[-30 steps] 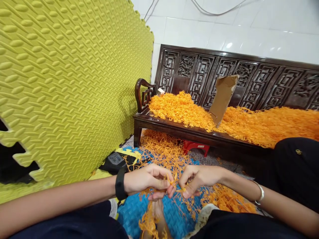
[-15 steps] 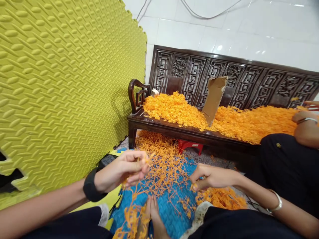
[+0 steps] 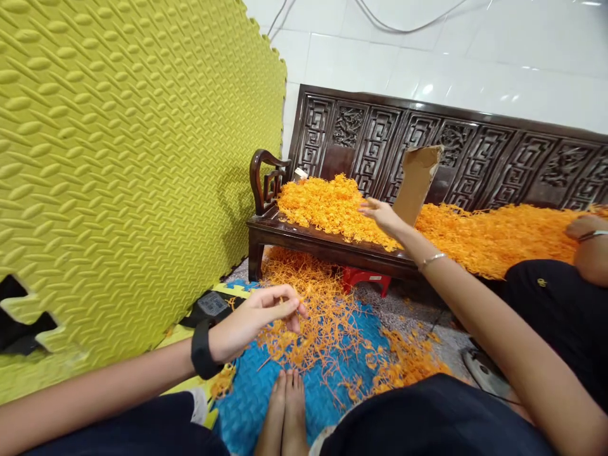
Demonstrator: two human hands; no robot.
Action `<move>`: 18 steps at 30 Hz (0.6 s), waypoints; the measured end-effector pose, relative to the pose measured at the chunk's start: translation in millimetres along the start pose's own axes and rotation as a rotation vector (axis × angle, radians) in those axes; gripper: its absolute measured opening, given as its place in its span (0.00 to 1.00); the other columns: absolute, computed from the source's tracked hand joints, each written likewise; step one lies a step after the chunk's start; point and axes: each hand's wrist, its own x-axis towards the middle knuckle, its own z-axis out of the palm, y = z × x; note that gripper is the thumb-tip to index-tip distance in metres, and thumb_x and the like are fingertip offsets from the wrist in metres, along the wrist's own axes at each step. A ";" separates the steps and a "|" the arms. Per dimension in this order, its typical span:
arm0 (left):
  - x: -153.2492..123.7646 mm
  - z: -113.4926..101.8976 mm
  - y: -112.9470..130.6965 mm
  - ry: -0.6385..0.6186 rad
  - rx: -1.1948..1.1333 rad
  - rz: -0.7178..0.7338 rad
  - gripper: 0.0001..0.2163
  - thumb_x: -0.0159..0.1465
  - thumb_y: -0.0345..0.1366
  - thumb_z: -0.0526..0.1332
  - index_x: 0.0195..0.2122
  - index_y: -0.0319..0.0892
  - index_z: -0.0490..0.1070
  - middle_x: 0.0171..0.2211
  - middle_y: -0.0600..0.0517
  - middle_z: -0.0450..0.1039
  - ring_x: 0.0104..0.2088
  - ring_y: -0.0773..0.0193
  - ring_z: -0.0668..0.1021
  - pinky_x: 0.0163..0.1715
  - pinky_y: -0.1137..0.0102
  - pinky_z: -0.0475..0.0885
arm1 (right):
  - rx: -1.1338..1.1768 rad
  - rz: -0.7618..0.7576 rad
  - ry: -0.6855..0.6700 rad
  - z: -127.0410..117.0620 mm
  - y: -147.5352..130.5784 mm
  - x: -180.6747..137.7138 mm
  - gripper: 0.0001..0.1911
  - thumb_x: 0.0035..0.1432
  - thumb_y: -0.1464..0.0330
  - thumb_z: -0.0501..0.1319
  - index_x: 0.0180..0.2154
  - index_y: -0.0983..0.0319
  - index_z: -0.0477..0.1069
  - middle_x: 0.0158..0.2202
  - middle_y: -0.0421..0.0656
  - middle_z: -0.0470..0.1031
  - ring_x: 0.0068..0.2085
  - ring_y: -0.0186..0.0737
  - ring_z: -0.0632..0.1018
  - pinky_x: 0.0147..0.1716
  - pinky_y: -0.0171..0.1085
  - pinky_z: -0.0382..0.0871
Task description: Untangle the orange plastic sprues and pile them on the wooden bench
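Right hand (image 3: 380, 212) has left the lap and now reaches far forward to the settee. Left hand (image 3: 256, 318) has dropped a little and stays low over the floor. Camera has tipped slightly.

Near: bare feet (image 3: 285, 411) rest on the blue foam mat (image 3: 251, 392). The left hand, with a black wristband (image 3: 202, 349), hovers just above the loose orange pieces (image 3: 323, 316) scattered on the mat. Thumb and fingertips are pinched narrow. Whether a strand sits between them is too small to tell.

Middle: a red stool (image 3: 363, 278) shows under the carved wooden settee (image 3: 313, 242). An upright yellow-green foam mat (image 3: 133, 158) stands at left.

Far: the right hand is wide, fingers spread and holding nothing. It is at the top of the heap of orange pieces (image 3: 327, 202) on the settee seat, touching it or just above it. A cardboard sheet (image 3: 415, 180) leans just beside it. A second person's hand (image 3: 582, 226) rests further right on the heap.

Risk (judgement): the pieces look branched and tangled, so a grab could drag a whole clump over the seat's front edge onto the floor scatter. With the arm stretched out, a sideways sweep could tip the cardboard.
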 end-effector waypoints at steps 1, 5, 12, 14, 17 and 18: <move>0.2 0.4 0.9 0.027 0.024 0.013 0.09 0.61 0.39 0.58 0.29 0.38 0.69 0.28 0.51 0.72 0.30 0.67 0.74 0.36 0.71 0.66 | -0.003 0.032 0.018 -9.6 2.1 10.0 0.28 0.53 0.75 0.55 0.57 0.67 0.55 0.59 0.54 0.54 0.58 0.46 0.61 0.54 0.44 0.58; 5.3 4.2 4.0 0.098 0.053 0.069 0.08 0.60 0.37 0.59 0.31 0.37 0.71 0.29 0.50 0.74 0.33 0.64 0.75 0.39 0.69 0.66 | 0.007 0.146 -0.118 -2.4 24.3 -2.9 0.37 0.46 0.73 0.64 0.57 0.66 0.55 0.59 0.58 0.54 0.56 0.51 0.63 0.52 0.46 0.61; 13.5 8.1 7.9 0.184 -0.013 0.100 0.08 0.57 0.36 0.62 0.33 0.37 0.72 0.33 0.49 0.75 0.35 0.63 0.76 0.41 0.68 0.67 | 0.304 0.008 -0.742 80.3 4.6 -93.4 0.22 0.57 0.56 0.55 0.40 0.68 0.72 0.38 0.51 0.75 0.38 0.38 0.76 0.43 0.40 0.68; 13.4 7.6 8.5 0.189 -0.053 0.118 0.07 0.57 0.36 0.62 0.34 0.37 0.72 0.31 0.50 0.75 0.34 0.63 0.76 0.40 0.68 0.68 | 0.429 -0.106 -0.912 89.7 -13.5 -114.1 0.23 0.58 0.55 0.53 0.43 0.67 0.71 0.39 0.49 0.74 0.39 0.36 0.76 0.43 0.39 0.67; 13.1 7.4 10.3 0.239 -0.105 0.152 0.07 0.56 0.36 0.63 0.34 0.38 0.72 0.31 0.52 0.73 0.34 0.65 0.75 0.36 0.69 0.69 | 0.472 -0.118 -0.979 93.8 -33.1 -138.6 0.21 0.49 0.62 0.64 0.45 0.63 0.69 0.41 0.44 0.73 0.38 0.34 0.75 0.42 0.36 0.67; 13.3 7.6 11.0 0.264 -0.118 0.164 0.07 0.56 0.36 0.63 0.34 0.39 0.71 0.32 0.52 0.73 0.34 0.65 0.75 0.36 0.70 0.69 | 0.476 -0.089 -0.968 94.2 -36.9 -145.2 0.21 0.46 0.64 0.66 0.44 0.63 0.69 0.40 0.43 0.73 0.37 0.33 0.75 0.41 0.36 0.67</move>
